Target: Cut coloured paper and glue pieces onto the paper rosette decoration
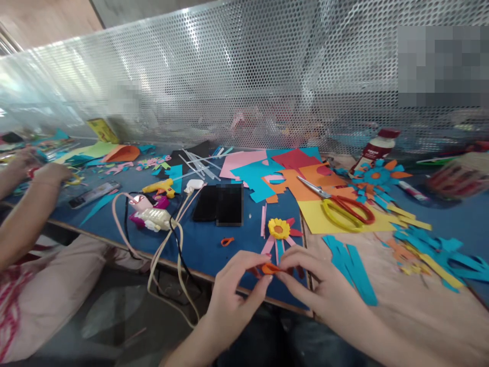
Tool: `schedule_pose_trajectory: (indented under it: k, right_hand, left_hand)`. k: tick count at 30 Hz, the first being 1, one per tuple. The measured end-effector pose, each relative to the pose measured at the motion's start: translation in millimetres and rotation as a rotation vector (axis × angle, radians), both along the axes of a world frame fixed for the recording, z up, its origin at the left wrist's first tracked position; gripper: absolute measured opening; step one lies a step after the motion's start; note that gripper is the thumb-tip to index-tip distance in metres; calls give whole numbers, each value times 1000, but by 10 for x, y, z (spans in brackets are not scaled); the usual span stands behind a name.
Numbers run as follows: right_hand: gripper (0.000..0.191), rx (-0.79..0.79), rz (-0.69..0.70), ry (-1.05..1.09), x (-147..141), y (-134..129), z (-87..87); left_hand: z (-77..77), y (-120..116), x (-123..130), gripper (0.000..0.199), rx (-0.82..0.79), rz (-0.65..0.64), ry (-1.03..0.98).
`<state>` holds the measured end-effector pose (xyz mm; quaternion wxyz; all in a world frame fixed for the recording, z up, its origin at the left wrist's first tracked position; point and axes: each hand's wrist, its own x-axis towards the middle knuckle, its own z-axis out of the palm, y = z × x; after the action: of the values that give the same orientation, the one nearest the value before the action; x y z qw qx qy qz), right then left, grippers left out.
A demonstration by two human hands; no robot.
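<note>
Near the table's front edge, my left hand (239, 288) and my right hand (311, 280) pinch a small looped orange paper strip (269, 268) between them, one at each side. Just beyond my fingertips lies a paper flower with a yellow and orange centre (279, 229) and some pink, red and blue strips around it. A second orange paper loop (227, 241) rests on the blue table to the left. Red and yellow scissors (340, 206) lie partly open on yellow paper (315, 216) at the right.
Left of centre are a black phone (205, 203), a power strip (155, 218) with hanging cords and a yellow glue gun (160, 187). Blue strips (355, 270) lie right. Behind stands a glue bottle (376, 150) before perforated metal. Another person's arm (34, 204) is at far left.
</note>
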<state>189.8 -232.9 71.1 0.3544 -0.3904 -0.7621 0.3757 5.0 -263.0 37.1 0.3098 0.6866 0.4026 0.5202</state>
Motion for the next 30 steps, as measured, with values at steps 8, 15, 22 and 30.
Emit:
schedule_pose_trajectory:
  k: [8,15,22,30]
  right_hand:
    - [9,28,37,-53,85,-34,-11]
    - [13,381,8,-92,104,-43,-13]
    - [12,545,-7,-152,92,-62,-57]
    - [12,484,-11,-128,31,-69,-39]
  left_hand:
    - [55,8,-39,28,67,-2,30]
    - [90,-39,-37,30,231,37,137]
    - [76,-77,-20,40,320,-21,187]
    - [73,-66,4,36,314,15,189]
